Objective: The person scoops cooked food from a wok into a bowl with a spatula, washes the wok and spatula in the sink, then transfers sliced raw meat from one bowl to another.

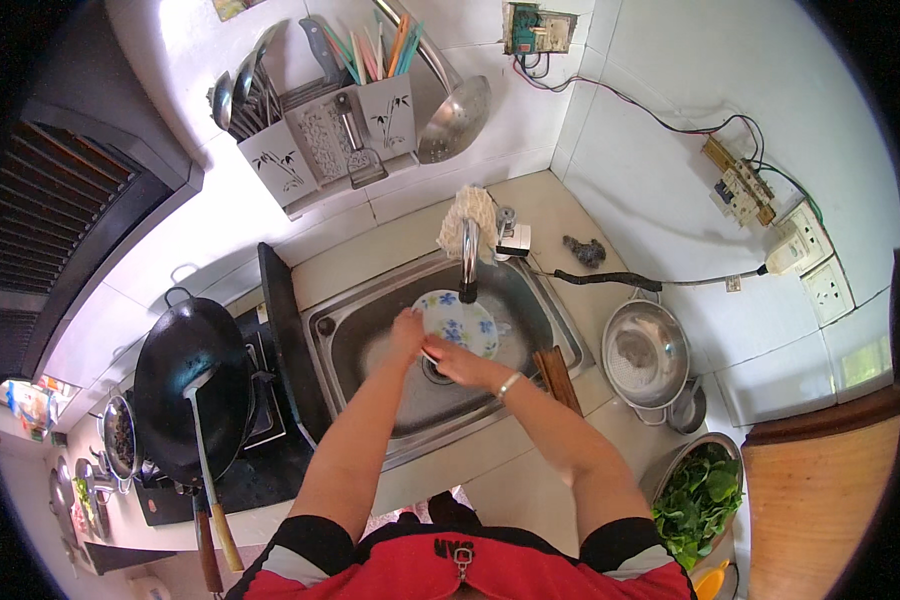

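Observation:
A white plate with blue flowers and green leaves [465, 328] is held tilted over the stainless steel sink [379, 420], under the chrome faucet [470, 251]. My left hand [407, 335] grips its left edge. At the lower edge, my right hand [461, 363] is closed on the rim, fingers close to the left hand. The fingers partly cover the near rim. Part of the sink drain [439, 373] shows below the plate.
A fibrous scrubber [465, 214] hangs behind the faucet. To the left, a dark upright panel [285, 337] separates the sink from a wok [187, 382] with a spatula. A wooden piece [557, 379] rests on the sink's right rim, near a metal colander [645, 349] and leafy greens [701, 495].

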`<state>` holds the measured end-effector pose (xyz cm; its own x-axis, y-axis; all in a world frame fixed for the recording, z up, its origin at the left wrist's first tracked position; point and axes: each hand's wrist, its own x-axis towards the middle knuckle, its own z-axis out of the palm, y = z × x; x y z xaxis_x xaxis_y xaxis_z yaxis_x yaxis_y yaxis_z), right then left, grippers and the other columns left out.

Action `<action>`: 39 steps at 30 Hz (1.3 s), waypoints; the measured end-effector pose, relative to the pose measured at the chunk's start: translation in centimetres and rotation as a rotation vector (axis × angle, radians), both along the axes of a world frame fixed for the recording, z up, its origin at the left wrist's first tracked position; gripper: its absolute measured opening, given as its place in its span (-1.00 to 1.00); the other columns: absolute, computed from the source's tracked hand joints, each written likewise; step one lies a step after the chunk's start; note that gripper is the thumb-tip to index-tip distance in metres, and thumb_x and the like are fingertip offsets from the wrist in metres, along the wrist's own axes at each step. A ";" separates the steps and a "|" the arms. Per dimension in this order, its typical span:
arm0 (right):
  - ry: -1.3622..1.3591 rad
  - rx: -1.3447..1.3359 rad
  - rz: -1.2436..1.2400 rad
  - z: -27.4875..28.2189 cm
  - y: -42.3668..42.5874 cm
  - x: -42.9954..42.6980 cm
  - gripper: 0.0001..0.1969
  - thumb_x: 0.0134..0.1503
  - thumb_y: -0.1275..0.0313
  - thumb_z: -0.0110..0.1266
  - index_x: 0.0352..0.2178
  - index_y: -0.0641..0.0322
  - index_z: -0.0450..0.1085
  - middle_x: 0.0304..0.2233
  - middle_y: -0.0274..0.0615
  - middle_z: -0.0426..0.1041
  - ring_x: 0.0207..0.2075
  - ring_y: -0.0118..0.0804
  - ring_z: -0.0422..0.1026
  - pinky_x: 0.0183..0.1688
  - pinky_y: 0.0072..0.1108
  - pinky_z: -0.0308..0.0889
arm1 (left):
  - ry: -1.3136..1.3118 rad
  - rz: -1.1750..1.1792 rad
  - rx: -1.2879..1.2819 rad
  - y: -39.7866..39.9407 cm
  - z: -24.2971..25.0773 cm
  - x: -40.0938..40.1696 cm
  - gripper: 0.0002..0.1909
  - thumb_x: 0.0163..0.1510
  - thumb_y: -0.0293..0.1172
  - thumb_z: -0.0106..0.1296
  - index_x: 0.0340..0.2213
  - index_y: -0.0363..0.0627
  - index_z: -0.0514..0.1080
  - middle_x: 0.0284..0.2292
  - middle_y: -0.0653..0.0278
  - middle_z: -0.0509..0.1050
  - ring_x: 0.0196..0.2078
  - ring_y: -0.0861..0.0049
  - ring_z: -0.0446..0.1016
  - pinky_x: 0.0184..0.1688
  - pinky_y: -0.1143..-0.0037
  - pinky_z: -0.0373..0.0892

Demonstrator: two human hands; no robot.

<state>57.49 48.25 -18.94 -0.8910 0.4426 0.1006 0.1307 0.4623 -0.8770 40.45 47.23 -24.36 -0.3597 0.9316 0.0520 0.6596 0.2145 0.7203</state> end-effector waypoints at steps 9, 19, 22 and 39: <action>-0.476 1.183 -0.561 6.5 6.6 8.2 -0.59 -0.05 0.50 -0.23 -0.10 0.39 0.18 0.04 0.01 0.10 0.12 -0.16 0.00 0.13 -0.33 -0.10 | 0.206 -0.011 -0.148 -1.1 11.0 2.8 -0.67 -0.01 -0.46 -0.21 -0.14 -0.05 0.23 -0.37 -0.01 0.41 -0.31 0.07 0.40 -0.29 0.25 0.32; -0.787 1.493 -0.087 12.4 13.1 8.2 -0.58 0.04 0.37 -0.28 -0.04 0.24 0.18 0.07 -0.19 0.10 0.16 -0.25 -0.09 0.19 -0.33 -0.25 | 0.529 -0.099 -0.083 -3.4 13.0 2.7 -0.54 -0.07 -0.49 -0.18 -0.06 0.04 0.14 -0.39 0.08 0.37 -0.40 0.16 0.42 -0.39 0.31 0.36; -0.935 1.644 0.014 12.4 12.7 7.9 -0.59 0.04 0.37 -0.29 -0.05 0.22 0.20 0.06 -0.18 0.11 0.16 -0.24 -0.08 0.19 -0.32 -0.27 | 0.486 -0.042 -0.080 -3.3 12.3 2.4 -0.56 -0.05 -0.48 -0.18 -0.07 0.02 0.15 -0.37 0.06 0.38 -0.37 0.17 0.43 -0.35 0.31 0.36; -0.065 -1.123 -0.681 3.8 -4.5 5.5 -0.71 0.03 0.40 -0.31 -0.26 0.39 0.21 -0.54 -0.01 0.37 -0.64 -0.26 0.37 -0.69 -0.55 0.30 | -0.803 0.449 -0.175 -8.4 3.3 2.4 -0.69 0.00 -0.39 -0.26 -0.20 -0.25 0.26 -0.35 0.00 0.41 -0.34 0.15 0.43 -0.44 0.28 0.39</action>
<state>62.96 43.72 -15.13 -0.4466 0.6163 -0.6486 0.1027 -0.6848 -0.7214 42.83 38.79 -21.08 -0.5551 0.6679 -0.4958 -0.1925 0.4767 0.8577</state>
